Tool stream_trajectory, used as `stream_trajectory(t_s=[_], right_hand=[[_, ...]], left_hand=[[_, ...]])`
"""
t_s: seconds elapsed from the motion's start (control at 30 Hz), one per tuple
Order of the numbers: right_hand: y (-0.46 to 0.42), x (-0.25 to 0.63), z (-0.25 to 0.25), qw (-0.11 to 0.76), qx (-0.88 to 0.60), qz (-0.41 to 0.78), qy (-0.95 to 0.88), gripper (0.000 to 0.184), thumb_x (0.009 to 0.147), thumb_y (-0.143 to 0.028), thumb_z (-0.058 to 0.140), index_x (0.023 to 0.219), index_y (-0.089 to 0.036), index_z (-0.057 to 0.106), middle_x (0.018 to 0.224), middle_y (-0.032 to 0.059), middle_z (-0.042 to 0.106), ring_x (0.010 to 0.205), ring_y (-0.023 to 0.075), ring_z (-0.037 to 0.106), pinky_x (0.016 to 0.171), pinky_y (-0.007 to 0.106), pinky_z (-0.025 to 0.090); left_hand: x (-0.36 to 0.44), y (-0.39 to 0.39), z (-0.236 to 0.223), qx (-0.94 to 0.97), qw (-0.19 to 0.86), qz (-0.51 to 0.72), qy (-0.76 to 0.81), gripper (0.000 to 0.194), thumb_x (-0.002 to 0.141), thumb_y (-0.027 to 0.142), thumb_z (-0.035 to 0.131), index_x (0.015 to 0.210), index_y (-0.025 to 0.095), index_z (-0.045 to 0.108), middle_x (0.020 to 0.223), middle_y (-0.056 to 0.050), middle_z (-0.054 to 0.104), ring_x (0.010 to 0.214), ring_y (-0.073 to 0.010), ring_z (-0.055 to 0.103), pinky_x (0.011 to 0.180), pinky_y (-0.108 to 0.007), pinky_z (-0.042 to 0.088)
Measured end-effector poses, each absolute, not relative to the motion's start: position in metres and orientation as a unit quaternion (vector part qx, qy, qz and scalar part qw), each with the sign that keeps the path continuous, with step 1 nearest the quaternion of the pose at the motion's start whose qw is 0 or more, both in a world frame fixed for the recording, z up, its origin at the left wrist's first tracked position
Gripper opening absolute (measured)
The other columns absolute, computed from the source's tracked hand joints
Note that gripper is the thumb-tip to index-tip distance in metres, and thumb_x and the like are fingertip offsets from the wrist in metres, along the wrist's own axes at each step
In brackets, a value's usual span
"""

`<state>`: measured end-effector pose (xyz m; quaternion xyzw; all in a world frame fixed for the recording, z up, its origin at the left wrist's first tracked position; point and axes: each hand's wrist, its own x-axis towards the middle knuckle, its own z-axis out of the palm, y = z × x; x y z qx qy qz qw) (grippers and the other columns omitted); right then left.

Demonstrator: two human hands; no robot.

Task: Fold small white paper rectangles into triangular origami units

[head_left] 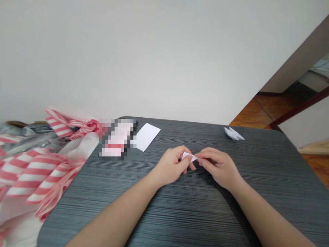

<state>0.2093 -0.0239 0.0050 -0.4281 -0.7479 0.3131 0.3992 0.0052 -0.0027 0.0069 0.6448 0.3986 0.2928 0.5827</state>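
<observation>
Folded white paper [189, 157] pinched between both hands, held just above bench. Left hand [172, 164] clenched on its left end, right hand [214, 166] on its right tip. Bench [180, 212] dark grey, streaked. Red-striped bag [33, 175] spilling over bench's left edge. Farther: pixelated object [117, 137], white sheet [146, 136] just beside it, folded paper piece [233, 134] near far edge, right.

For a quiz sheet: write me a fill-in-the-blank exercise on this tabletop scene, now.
The left hand and right hand pinch a small folded paper piece, which is ____ in colour.
A folded paper model sits near the table's far ____ corner.
A red-and-white striped bag bunches along the table's ____ side.

Missing words: white, right, left.
</observation>
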Motion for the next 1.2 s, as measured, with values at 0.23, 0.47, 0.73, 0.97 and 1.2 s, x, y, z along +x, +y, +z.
stream_trajectory(t_s=[0.23,0.47,0.73,0.97,1.2], right_hand=[[-0.023,0.208,0.008,0.407,-0.432,0.373,-0.713,0.014,0.092,-0.022,0.060,0.083,-0.021,0.070,0.086,0.0052,0.071,0.079,0.0181,0.066,0.073,0.031,0.051],[-0.022,0.206,0.003,0.369,-0.477,0.430,-0.671,0.007,0.088,-0.025,0.062,0.083,-0.020,0.065,0.079,0.0028,0.068,0.074,0.0171,0.062,0.066,0.028,0.050],[-0.021,0.207,0.007,0.328,-0.499,0.391,-0.700,0.015,0.090,-0.025,0.060,0.081,-0.020,0.070,0.073,0.0004,0.066,0.067,0.0151,0.060,0.065,0.027,0.047],[-0.021,0.206,0.013,0.308,-0.493,0.339,-0.739,0.016,0.092,-0.021,0.058,0.079,-0.020,0.068,0.077,0.0016,0.068,0.071,0.0161,0.062,0.068,0.028,0.046],[-0.024,0.203,0.017,0.306,-0.464,0.322,-0.767,0.019,0.093,-0.016,0.058,0.076,-0.020,0.066,0.077,0.0013,0.068,0.071,0.0151,0.061,0.069,0.028,0.045]], left_hand=[[0.005,-0.004,0.006,0.682,0.547,0.279,0.398,0.018,0.094,0.031,0.051,0.088,0.016,0.060,0.076,-0.003,0.074,0.054,-0.0099,0.057,0.052,-0.020,0.041],[0.004,-0.004,0.009,0.712,0.513,0.260,0.404,0.020,0.094,0.030,0.050,0.088,0.017,0.062,0.077,-0.002,0.074,0.056,-0.0099,0.057,0.053,-0.020,0.039],[0.004,-0.004,0.010,0.719,0.505,0.262,0.399,0.020,0.096,0.031,0.048,0.091,0.018,0.063,0.077,-0.001,0.074,0.058,-0.0099,0.058,0.055,-0.020,0.041],[0.005,-0.005,0.007,0.716,0.507,0.267,0.399,0.020,0.096,0.031,0.048,0.089,0.017,0.062,0.077,-0.002,0.074,0.057,-0.0103,0.058,0.054,-0.021,0.040],[0.003,-0.004,0.010,0.727,0.496,0.260,0.398,0.017,0.094,0.030,0.053,0.088,0.018,0.063,0.079,-0.001,0.075,0.056,-0.0090,0.057,0.052,-0.019,0.038]])
